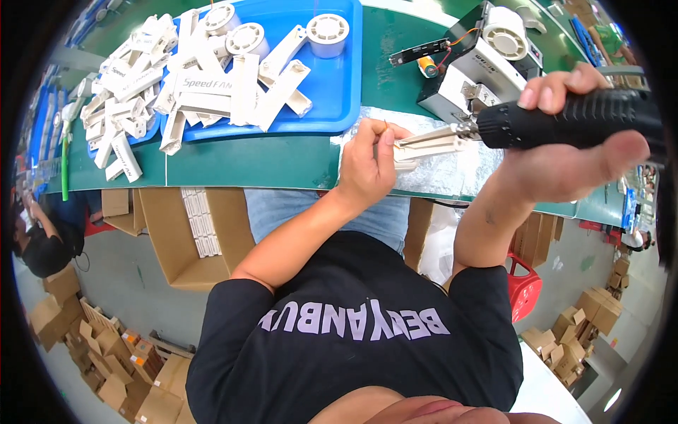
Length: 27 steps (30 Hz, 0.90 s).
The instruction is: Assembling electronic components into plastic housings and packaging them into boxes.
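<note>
My right hand (pixel 554 169) is wrapped round a black electric screwdriver (pixel 551 121), held almost level. Its long metal bit points left, and the tip reaches the fingers of my left hand (pixel 369 161). Those fingers are closed on the end of a long white plastic housing (pixel 427 150), where the bit meets it. Whether a screw sits at the tip is too small to tell. Beneath the housing, a sheet of clear bubble wrap (pixel 441 173) covers part of the green bench mat (pixel 268 162).
A blue tray (pixel 346 106) at the back left holds white plastic housings and several round white fan units (pixel 328 34). More housings (pixel 127 85) are heaped left of it. A metal fixture (pixel 455 92) with wires stands behind my hands. An open cardboard box (pixel 166 240) lies below the bench edge.
</note>
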Available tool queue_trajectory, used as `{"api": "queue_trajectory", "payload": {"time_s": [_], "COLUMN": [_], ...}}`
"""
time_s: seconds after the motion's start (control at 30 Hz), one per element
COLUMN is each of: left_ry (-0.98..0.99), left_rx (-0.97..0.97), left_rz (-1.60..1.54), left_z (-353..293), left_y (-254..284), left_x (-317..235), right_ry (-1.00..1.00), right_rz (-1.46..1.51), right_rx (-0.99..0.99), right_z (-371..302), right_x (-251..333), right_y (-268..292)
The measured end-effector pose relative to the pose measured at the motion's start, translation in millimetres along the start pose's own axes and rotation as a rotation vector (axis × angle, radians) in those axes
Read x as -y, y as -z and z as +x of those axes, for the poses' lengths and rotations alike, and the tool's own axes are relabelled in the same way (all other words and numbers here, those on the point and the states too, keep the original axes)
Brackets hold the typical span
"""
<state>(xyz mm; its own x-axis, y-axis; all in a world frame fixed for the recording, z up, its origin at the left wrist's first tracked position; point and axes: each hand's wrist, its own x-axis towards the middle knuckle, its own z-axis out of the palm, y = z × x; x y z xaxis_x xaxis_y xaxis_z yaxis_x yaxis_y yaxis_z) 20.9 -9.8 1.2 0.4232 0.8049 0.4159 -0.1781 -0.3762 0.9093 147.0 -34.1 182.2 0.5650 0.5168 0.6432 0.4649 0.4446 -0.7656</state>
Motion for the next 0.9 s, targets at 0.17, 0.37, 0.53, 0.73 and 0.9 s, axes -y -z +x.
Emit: {"api": "queue_trajectory", "payload": {"time_s": [0.17, 0.37, 0.53, 0.73, 0.9], "left_ry": [-0.046, 0.026, -0.002, 0.035, 0.019], "left_rx": [-0.074, -0.049, -0.038, -0.034, -0.040], "left_rz": [-0.010, -0.054, -0.023, -0.026, -0.037], "left_z": [-1, 2, 4, 1, 1], "left_y": [-3, -5, 0, -3, -5], "left_x": [4, 0, -4, -4, 0], "right_ry": [-0.030, 0.163, 0.466, 0.340, -0.116], "right_rz": [1.000, 0.193, 0.011, 0.007, 0.487], "right_rx": [0.363, 0.043, -0.033, -0.050, 0.132], "right_z": [14, 50, 77, 58, 31], "right_x": [-4, 4, -30, -29, 0], "right_y": [41, 72, 29, 35, 66]}}
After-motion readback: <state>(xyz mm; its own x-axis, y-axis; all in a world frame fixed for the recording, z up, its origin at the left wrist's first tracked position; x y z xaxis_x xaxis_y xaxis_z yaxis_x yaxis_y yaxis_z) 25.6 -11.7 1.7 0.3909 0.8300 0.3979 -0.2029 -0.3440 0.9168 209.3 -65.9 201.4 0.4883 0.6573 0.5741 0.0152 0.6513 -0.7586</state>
